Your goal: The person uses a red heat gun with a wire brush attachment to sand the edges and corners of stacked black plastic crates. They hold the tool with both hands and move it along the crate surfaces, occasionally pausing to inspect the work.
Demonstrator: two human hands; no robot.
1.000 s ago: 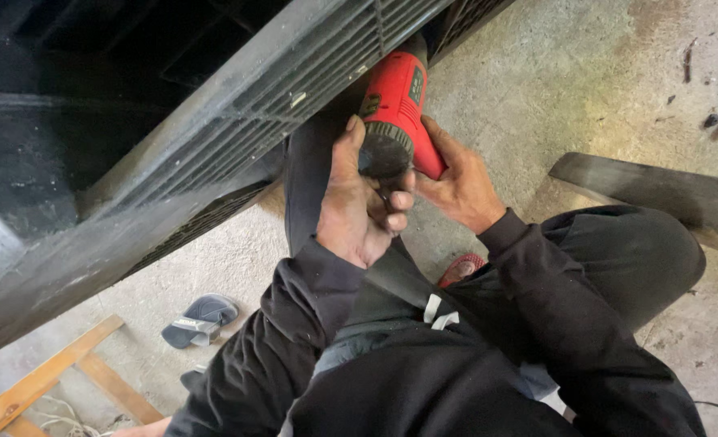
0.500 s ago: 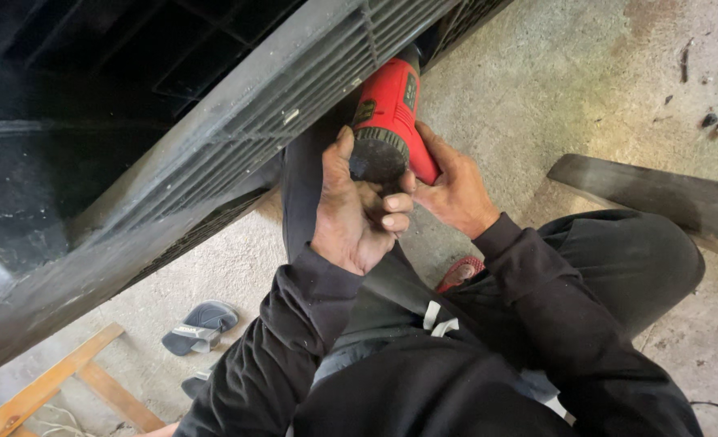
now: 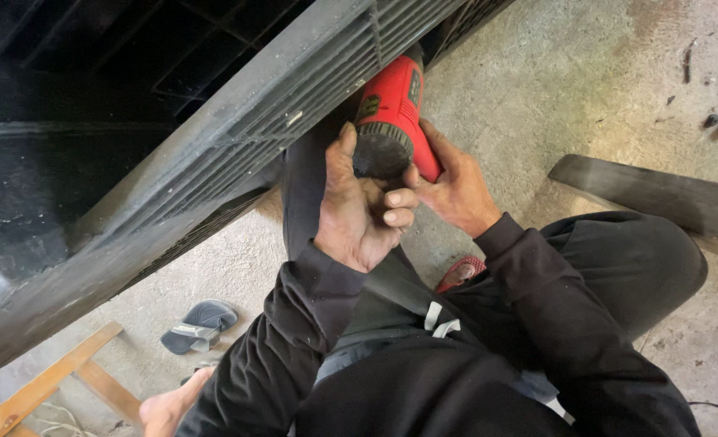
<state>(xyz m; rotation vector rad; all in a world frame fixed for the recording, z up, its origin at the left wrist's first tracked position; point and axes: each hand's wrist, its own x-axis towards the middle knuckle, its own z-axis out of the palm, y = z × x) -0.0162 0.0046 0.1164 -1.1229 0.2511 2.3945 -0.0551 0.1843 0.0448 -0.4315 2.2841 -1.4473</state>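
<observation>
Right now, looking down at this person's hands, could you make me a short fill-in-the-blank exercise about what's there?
1. Both hands, the left hand and the right hand, grip a power tool whose body is coloured ____.
2. The tool's front end points up at a dark metal ____ with slats.
3. On the concrete floor at lower left lies a grey ____.
4. The person's sleeves are coloured ____.

Missing words: red; frame; sandal; black

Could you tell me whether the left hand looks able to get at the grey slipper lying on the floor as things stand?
Probably not without letting go: the left hand is wrapped around the rear of the red power tool, raised against the metal grille. The grey slipper lies well below, beyond the person's left sleeve, with bare floor around it.
</observation>
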